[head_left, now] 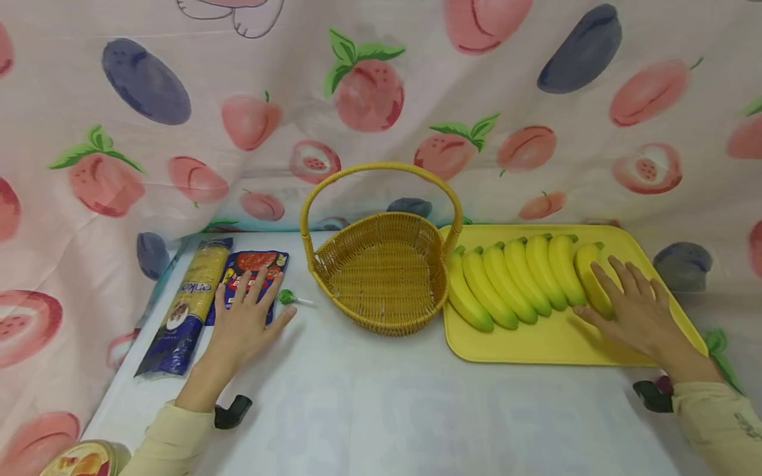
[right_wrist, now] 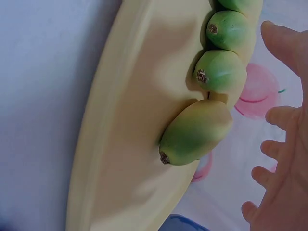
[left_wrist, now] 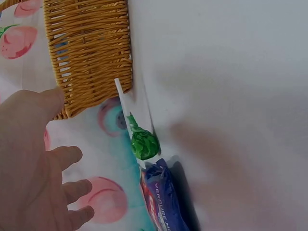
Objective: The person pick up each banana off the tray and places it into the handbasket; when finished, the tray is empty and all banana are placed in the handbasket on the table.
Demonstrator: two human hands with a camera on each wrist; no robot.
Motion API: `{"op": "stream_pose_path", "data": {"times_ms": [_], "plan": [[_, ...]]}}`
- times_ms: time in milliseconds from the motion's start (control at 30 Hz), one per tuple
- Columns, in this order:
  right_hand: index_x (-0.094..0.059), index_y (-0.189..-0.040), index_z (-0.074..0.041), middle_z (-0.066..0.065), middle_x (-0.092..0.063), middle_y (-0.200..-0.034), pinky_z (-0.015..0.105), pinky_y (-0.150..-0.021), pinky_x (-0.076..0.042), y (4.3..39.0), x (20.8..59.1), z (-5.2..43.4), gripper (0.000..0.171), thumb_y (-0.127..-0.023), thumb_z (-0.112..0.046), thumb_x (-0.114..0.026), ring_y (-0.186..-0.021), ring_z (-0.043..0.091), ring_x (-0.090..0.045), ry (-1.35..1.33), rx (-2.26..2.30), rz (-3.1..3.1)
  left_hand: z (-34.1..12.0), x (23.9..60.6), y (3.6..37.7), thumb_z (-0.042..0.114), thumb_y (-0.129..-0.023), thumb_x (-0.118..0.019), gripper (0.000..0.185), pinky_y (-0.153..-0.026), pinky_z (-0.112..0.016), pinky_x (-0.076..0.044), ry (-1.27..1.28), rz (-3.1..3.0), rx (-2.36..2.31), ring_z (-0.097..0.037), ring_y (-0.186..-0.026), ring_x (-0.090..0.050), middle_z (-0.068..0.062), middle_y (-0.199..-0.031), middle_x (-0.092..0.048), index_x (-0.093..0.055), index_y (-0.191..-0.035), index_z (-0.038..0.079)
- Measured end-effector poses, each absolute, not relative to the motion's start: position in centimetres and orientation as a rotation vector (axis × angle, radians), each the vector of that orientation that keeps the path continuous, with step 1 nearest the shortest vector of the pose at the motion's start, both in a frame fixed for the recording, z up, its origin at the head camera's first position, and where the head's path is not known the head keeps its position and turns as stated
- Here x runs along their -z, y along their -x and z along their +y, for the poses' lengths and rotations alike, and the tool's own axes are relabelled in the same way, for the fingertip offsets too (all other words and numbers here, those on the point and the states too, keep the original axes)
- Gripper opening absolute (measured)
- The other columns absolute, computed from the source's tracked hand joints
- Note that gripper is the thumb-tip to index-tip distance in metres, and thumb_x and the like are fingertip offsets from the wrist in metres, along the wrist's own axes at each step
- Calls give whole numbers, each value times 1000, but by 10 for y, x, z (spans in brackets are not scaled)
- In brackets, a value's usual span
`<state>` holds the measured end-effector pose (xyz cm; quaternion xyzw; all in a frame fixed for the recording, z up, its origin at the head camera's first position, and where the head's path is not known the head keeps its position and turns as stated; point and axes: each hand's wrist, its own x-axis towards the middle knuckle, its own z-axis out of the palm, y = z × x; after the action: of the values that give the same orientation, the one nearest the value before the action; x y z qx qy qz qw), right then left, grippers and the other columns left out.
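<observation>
My left hand (head_left: pixel 245 328) hovers with spread fingers over a blue and red sauce pouch (head_left: pixel 244 264). Close to its thumb lies a green-wrapped lollipop (head_left: pixel 286 297) with a white stick. My right hand (head_left: pixel 639 317), fingers also spread, is above the rightmost banana (head_left: pixel 589 268); the right wrist view shows a gap between the fingers and this banana (right_wrist: pixel 192 134). Several more bananas (head_left: pixel 512 281) lie side by side on the yellow tray (head_left: pixel 536 347). Between the hands stands a wicker basket (head_left: pixel 387 277) with a tall arched handle, nothing inside it.
A long pack of spaghetti (head_left: pixel 189 297) lies left of the pouch. At the bottom left corner is a round tin (head_left: pixel 83 459), partly cut off. A fruit-print cloth (head_left: pixel 369 99) hangs behind the white table (head_left: pixel 381 396). The basket's right side overlaps the tray's left edge in the head view.
</observation>
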<state>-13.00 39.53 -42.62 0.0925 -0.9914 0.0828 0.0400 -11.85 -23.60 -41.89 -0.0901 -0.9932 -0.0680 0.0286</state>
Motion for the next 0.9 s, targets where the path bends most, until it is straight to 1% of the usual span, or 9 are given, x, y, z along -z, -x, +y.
{"op": "stream_pose_path", "data": {"times_ms": [167, 333, 500, 600, 700, 800, 900], "plan": [[-7, -153, -15, 19, 3, -158, 69, -105, 11, 131, 428, 394, 92, -87, -55, -56, -142, 47, 5, -271, -268, -3054, -235, 422, 118, 67, -90, -38, 75, -108, -67, 4, 277, -3078, 186, -41, -144, -11, -14, -158, -18, -25, -151, 24], [-7, -153, -14, 20, 3, -158, 72, -103, 7, 130, 433, 391, 91, -88, -55, -55, -141, 48, 6, -260, -290, -3073, -236, 425, 117, 69, -90, -36, 76, -108, -68, 5, 273, -3094, 160, -42, -144, -11, -13, -159, -15, -20, -152, 28], [-8, -153, -13, 22, 2, -158, 72, -103, 6, 130, 435, 387, 91, -88, -55, -55, -141, 49, 4, -256, -315, -3066, -238, 428, 116, 71, -89, -33, 77, -107, -68, 7, 267, -3111, 146, -42, -144, -10, -12, -159, -13, -18, -152, 29], [-8, -153, -12, 22, 1, -157, 72, -103, 4, 132, 434, 385, 90, -88, -54, -55, -141, 49, 3, -263, -332, -3060, -239, 428, 116, 70, -90, -34, 76, -107, -68, 5, 267, -3105, 147, -42, -144, -11, -13, -159, -14, -19, -152, 28], [-7, -153, -12, 24, 0, -157, 74, -101, 1, 133, 434, 385, 87, -90, -50, -55, -140, 52, 1, -266, -413, -3059, -238, 429, 116, 64, -92, -38, 72, -107, -69, -2, 271, -3061, 220, -41, -143, -16, -13, -157, -19, -24, -151, 25], [-9, -152, -7, 30, -6, -154, 76, -95, -6, 136, 433, 387, 81, -94, -43, -53, -135, 57, -9, -259, -510, -3034, -231, 429, 119, 55, -94, -45, 65, -106, -67, -13, 274, -2980, 414, -38, -140, -25, -13, -154, -28, -32, -148, 22], [-14, -150, -1, 36, -12, -149, 76, -90, -12, 140, 432, 391, 74, -97, -36, -51, -128, 61, -17, -217, -635, -2998, -221, 428, 126, 44, -95, -51, 56, -105, -61, -26, 257, -2864, 684, -35, -136, -34, -13, -148, -36, -38, -144, 20]]}}
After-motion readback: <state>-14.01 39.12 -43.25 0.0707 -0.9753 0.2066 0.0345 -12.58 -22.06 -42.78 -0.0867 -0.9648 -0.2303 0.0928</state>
